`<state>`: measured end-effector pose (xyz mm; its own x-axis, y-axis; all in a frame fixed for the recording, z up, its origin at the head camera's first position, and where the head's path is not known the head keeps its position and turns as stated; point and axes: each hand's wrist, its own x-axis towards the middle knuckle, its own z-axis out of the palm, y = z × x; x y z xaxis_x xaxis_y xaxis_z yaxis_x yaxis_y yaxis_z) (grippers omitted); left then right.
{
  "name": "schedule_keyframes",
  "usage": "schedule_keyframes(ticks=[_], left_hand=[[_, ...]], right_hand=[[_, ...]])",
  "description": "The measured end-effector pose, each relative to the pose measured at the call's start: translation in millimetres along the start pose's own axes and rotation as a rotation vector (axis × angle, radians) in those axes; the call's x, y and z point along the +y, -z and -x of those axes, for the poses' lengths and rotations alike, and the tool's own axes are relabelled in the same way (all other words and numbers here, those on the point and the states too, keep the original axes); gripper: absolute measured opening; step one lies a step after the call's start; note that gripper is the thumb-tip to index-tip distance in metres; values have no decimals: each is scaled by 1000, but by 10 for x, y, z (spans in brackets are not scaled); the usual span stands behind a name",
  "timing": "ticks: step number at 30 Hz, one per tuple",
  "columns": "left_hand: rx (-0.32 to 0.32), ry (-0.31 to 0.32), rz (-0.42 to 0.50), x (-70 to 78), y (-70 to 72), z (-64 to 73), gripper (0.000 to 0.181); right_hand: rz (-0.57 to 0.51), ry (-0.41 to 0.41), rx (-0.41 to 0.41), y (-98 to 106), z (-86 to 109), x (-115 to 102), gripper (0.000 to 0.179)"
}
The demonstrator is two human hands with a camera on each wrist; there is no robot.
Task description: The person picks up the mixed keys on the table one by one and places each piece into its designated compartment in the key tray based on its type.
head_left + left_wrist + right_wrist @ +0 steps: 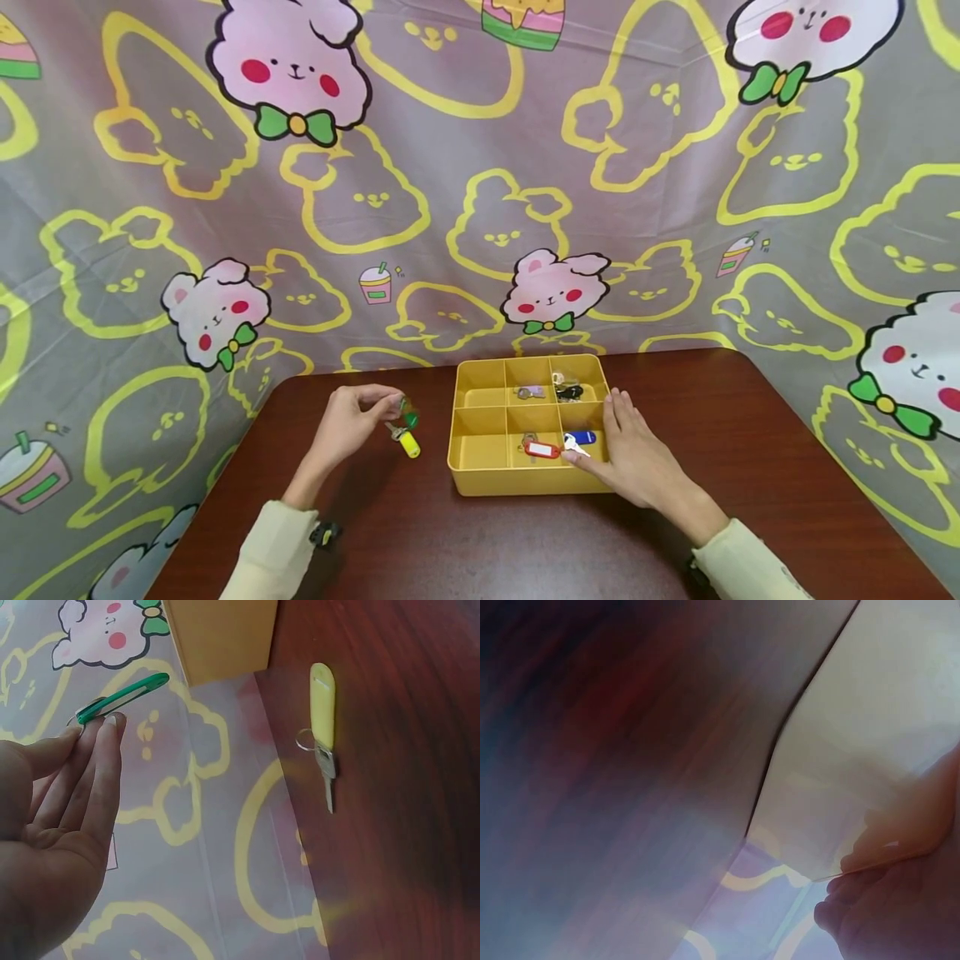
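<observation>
My left hand [352, 422] pinches a green key tag [124, 699] by its ring end, between thumb and fingertips, left of the box and above the table. Just below it on the table lies a yellow key tag [409, 444] with a ring and a silver key [328, 780]. My right hand [637, 454] rests along the right wall of a yellow six-compartment box [480, 482], fingers straight and thumb over the front right compartment. That compartment holds a blue key tag [583, 437] with a key; the front middle one holds a red key tag [542, 450].
In the back middle compartment lies a purple key tag [531, 392]; the back right one has a black item [570, 392], its kind unclear. The brown table [480, 550] ends at a patterned cloth [420, 208] behind and at both sides.
</observation>
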<state>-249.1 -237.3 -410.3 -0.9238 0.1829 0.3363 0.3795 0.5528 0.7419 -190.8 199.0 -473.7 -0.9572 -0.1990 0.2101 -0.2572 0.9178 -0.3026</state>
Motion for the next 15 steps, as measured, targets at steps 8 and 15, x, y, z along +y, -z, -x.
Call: schedule_keyframes(ticks=[8,15], left_hand=[[-11,-9,65,65,-48,-67,13],[-4,19,52,108,-103,-127,14]], right_hand=[[-5,0,4,-3,-2,5,120],[-5,0,1,-13,-9,16,120]])
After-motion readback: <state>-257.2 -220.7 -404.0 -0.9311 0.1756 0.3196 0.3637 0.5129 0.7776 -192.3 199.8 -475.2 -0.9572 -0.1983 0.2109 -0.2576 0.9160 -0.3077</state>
